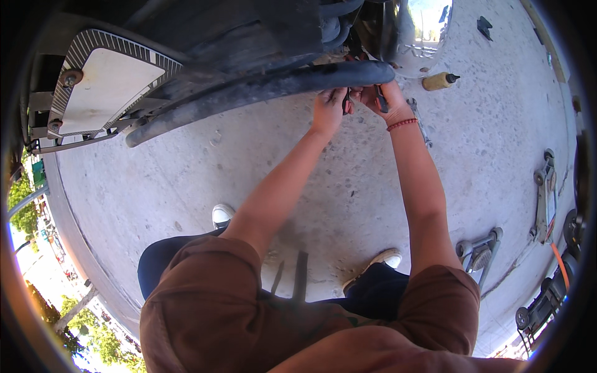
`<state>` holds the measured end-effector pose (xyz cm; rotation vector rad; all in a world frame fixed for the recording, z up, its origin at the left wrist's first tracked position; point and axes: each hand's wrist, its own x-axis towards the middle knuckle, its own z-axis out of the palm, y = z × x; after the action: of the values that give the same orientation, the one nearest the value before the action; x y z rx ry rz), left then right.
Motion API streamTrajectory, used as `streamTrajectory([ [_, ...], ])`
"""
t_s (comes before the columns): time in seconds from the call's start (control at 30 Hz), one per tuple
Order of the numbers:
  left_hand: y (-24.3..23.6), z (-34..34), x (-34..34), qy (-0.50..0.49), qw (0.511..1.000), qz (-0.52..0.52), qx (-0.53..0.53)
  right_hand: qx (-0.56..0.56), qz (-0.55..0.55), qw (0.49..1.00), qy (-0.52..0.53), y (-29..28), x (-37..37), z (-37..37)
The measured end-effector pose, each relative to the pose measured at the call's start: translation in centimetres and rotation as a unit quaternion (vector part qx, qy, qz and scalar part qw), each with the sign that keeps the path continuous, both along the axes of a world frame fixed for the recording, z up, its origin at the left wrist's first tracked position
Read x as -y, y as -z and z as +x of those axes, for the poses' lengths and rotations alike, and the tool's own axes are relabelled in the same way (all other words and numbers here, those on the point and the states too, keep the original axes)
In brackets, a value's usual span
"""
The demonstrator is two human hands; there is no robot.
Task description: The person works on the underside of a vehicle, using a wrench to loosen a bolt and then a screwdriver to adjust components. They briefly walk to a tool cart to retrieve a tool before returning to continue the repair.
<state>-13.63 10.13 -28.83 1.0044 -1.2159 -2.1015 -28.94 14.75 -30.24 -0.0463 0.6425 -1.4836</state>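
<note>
Both my arms reach forward to the right end of a thick, curved dark tube along the underside of a vehicle. My left hand is closed just below the tube, with a slim black handle in its fingers. Beside it, my right hand, with a red bead bracelet at the wrist, grips another black handle. Whether the two handles belong to one tool I cannot tell. The tube hides what lies beyond my fingertips.
A shiny metal cylinder is beyond my right hand. A yellowish bottle and a wrench lie nearby on the concrete floor. Wheeled jacks stand at the right. A striped white plate is bolted at the left.
</note>
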Motion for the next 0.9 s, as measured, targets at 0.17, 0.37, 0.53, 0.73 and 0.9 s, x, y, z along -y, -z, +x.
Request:
streamTrajectory([
  [0.17, 0.5, -0.2, 0.0, 0.039, 0.992, 0.115, -0.015, -0.245, 0.156, 0.957, 0.018, -3.2, 0.8, 1.5],
  [0.37, 3.0, -1.4, 0.2, 0.110, 0.957, 0.258, -0.069, -0.517, 0.193, 0.826, -0.111, -2.9, 1.3, 0.6],
  [0.53, 5.1, -2.2, -0.7, 0.040, 0.958, 0.279, -0.042, -0.675, 0.094, 0.730, -0.055, -2.4, 1.4, 1.2],
  [0.73, 0.9, -0.1, -0.8, -0.086, 0.990, 0.107, 0.025, -0.214, 0.119, 0.969, 0.021, -4.9, -1.3, 1.2],
  [0.9, 0.5, 0.0, -0.3, -0.148, 0.988, 0.022, 0.039, -0.244, 0.136, 0.960, 0.020, -1.9, -1.5, 1.2],
])
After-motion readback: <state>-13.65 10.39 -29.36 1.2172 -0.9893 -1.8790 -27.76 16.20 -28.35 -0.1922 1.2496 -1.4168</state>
